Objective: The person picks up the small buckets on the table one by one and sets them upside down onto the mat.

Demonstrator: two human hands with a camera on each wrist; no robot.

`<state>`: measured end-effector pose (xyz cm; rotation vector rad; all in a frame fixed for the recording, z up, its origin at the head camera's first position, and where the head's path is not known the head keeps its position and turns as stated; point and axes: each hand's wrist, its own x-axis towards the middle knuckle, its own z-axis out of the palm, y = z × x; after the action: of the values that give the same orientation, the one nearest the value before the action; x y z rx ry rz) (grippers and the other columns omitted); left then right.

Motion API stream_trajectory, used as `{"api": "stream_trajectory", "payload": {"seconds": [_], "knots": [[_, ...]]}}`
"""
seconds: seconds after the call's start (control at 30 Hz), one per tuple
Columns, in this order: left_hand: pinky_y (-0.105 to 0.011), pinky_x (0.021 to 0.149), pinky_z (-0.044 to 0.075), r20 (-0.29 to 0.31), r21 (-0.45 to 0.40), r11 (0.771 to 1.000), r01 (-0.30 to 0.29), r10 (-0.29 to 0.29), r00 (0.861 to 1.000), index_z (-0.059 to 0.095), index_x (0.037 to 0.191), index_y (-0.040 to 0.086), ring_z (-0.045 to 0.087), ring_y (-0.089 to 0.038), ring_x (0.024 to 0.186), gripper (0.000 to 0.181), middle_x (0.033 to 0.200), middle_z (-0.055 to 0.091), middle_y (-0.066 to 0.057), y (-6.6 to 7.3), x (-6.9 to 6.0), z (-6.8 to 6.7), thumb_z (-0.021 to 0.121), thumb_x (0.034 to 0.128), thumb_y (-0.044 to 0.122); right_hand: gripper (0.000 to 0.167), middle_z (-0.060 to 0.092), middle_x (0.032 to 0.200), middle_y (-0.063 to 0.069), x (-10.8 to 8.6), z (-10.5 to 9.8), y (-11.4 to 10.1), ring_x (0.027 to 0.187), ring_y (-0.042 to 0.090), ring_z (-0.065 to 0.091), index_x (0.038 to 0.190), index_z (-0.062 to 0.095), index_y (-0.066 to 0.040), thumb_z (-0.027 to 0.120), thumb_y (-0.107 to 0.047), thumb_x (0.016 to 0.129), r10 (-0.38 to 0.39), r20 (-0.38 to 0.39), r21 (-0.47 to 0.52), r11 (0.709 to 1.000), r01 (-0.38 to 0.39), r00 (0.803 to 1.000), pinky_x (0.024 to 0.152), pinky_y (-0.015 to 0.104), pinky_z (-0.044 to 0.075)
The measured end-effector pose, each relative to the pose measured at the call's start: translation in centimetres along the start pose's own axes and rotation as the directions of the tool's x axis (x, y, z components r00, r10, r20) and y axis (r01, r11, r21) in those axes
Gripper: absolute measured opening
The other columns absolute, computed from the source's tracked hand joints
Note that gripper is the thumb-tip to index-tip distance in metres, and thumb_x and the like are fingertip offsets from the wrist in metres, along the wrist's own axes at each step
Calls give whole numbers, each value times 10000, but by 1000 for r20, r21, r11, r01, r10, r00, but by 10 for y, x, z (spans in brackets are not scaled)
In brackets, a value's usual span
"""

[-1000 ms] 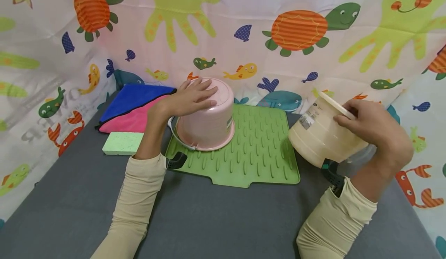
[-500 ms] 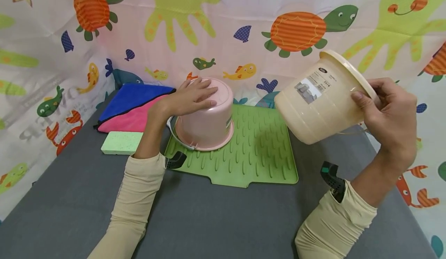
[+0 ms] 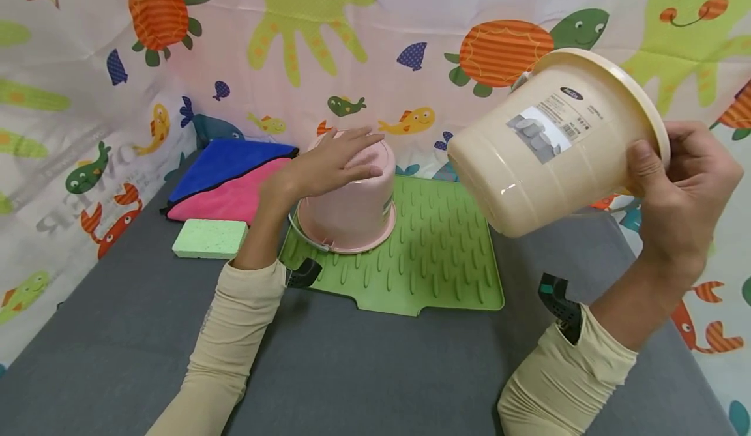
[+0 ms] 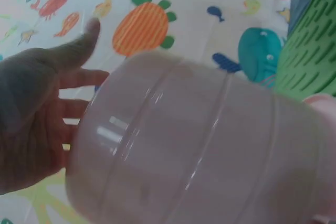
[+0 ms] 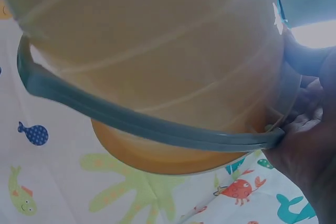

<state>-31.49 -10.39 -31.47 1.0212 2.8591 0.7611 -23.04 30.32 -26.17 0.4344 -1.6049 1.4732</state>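
A pink bucket [image 3: 352, 218] stands upside down on the left part of a ridged green mat [image 3: 434, 253], its handle lying at the rim. My left hand [image 3: 331, 165] is over its upturned base, fingers extended. In the left wrist view the hand [image 4: 37, 98] shows just past the base of the bucket [image 4: 189, 145]; whether it touches is unclear. My right hand [image 3: 686, 188] grips the rim of a cream bucket [image 3: 545, 162], thumb outside, holding it tilted in the air, base down to the left. Its grey handle [image 5: 147, 127] hangs across it in the right wrist view.
Left of the mat lie a folded blue and pink cloth [image 3: 225, 178] and a pale green sponge [image 3: 211, 238]. All rests on a grey tabletop [image 3: 375, 371]. A curtain [image 3: 346, 32] printed with sea animals stands behind and at the sides.
My right hand has raised the cream bucket from low at the mat's right side, its label turning into fuller view. The left hand has shifted slightly right over the pink bucket, which stays put.
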Motion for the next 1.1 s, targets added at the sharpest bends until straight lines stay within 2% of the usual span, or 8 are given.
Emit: {"api": "stream_trajectory", "payload": {"seconds": [0.13, 0.27, 0.57, 0.63, 0.83, 0.93, 1.0, 1.1], "knots": [[-575, 1333, -74, -98, -8, 996, -89, 88, 991, 240, 1683, 197, 103, -286, 1665, 809, 1771, 181, -59, 14, 6, 11, 637, 1030, 463, 81, 706, 729, 82, 0, 11, -2, 585, 129, 531, 908, 724, 127, 761, 96, 843, 11, -17, 235, 972, -7, 1000, 565, 179, 442], [-593, 1330, -64, -211, -7, 982, -189, 183, 960, 160, 1698, 204, 46, -309, 1666, 1000, 1784, 122, -35, 26, 13, 25, 756, 937, 458, 148, 678, 689, 136, -2, 20, -6, 500, 151, 487, 901, 656, 211, 749, 109, 847, 26, 4, 391, 920, -26, 1000, 476, 176, 435], [-524, 1345, -11, -434, 8, 923, -386, 351, 830, 236, 1644, 159, -12, -271, 1668, 1141, 1786, 90, -76, 41, 26, 41, 916, 764, 413, 289, 613, 629, 186, -4, 37, -10, 436, 179, 447, 890, 584, 249, 788, 54, 827, 73, 26, 573, 816, -75, 997, 419, 217, 374], [-498, 1351, 9, -493, 6, 887, -461, 403, 771, 232, 1621, 103, 12, -276, 1670, 1053, 1769, 136, -146, 42, 29, 43, 889, 837, 351, 281, 641, 667, 209, -5, 43, -8, 466, 191, 504, 897, 591, 246, 779, 46, 835, 96, 15, 583, 808, -87, 995, 425, 223, 396], [-495, 1357, 105, -628, 59, 729, -682, 558, 542, 174, 1552, -26, 129, -358, 1651, 799, 1637, 268, -367, 48, 36, 45, 721, 988, 119, 230, 643, 739, 179, -4, 56, 1, 482, 176, 504, 995, 620, 220, 691, 7, 945, 139, 82, 541, 825, -162, 987, 424, 208, 409], [-539, 1349, 118, -641, 73, 678, -731, 593, 487, 199, 1514, -129, 184, -453, 1616, 833, 1587, 289, -413, 49, 36, 44, 767, 950, 101, 204, 607, 748, 126, -5, 56, 3, 474, 155, 411, 1051, 656, 168, 630, -29, 1006, 150, 135, 447, 873, -195, 979, 425, 184, 352], [-548, 1343, 148, -640, 63, 661, -748, 602, 477, 199, 1492, -209, 197, -508, 1591, 947, 1574, 282, -439, 50, 35, 44, 842, 879, 117, 206, 596, 773, 88, -5, 55, 3, 500, 147, 409, 1078, 699, 112, 605, -65, 1032, 150, 149, 340, 921, -193, 977, 450, 179, 348], [-468, 1310, 289, -634, -45, 649, -759, 569, 524, 170, 1517, -246, 298, -457, 1571, 1156, 1599, 261, -431, 52, 31, 44, 940, 738, 126, 232, 618, 831, 27, -3, 53, 1, 600, 124, 495, 1059, 759, -18, 564, -144, 1065, 145, 141, 73, 985, -157, 979, 535, 179, 389]]}}
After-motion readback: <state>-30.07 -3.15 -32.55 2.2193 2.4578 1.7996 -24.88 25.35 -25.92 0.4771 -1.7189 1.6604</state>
